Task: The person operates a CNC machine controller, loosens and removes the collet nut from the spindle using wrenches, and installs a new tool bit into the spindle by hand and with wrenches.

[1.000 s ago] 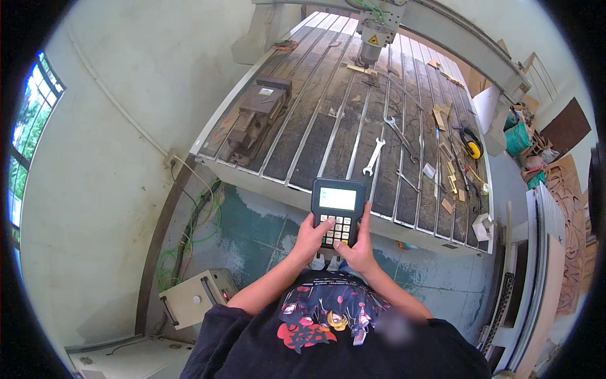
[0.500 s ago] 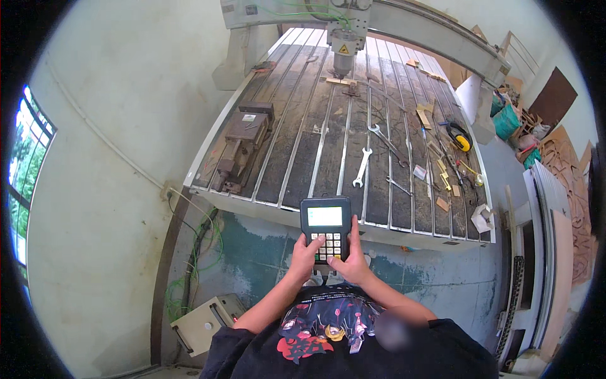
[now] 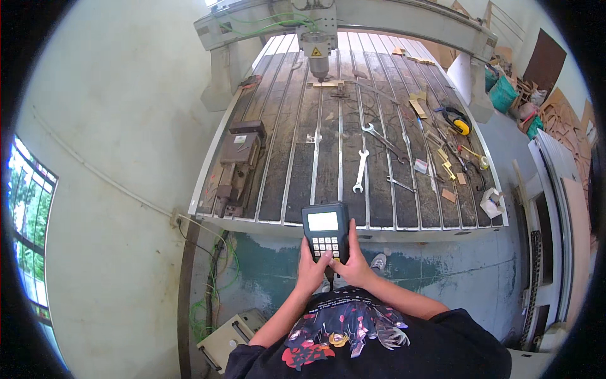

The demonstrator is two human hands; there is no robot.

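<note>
A black handheld controller (image 3: 326,228) with a lit screen and pale keys is held upright between both my hands, in front of my shirt. My left hand (image 3: 310,270) wraps its left side, with the thumb by the lower keys. My right hand (image 3: 355,268) grips the right side, its index finger stretched along the edge and its thumb at the bottom keys. A cable runs down from the controller. Beyond it, a milling machine's spindle (image 3: 317,54) hangs over a pale wood strip (image 3: 328,84) on the slotted machine bed (image 3: 303,183).
A heavy vise (image 3: 238,155) sits on the bed's left side. Two wrenches, an open-ended wrench (image 3: 361,170) among them, lie near the middle. Yellow-black earmuffs (image 3: 459,123) and wood scraps are at right. A grey box (image 3: 230,338) and green cables stand at lower left.
My view has turned slightly, shifting the scene. My left thumb has moved down from the upper keys. The spindle appears farther left over the wood strip.
</note>
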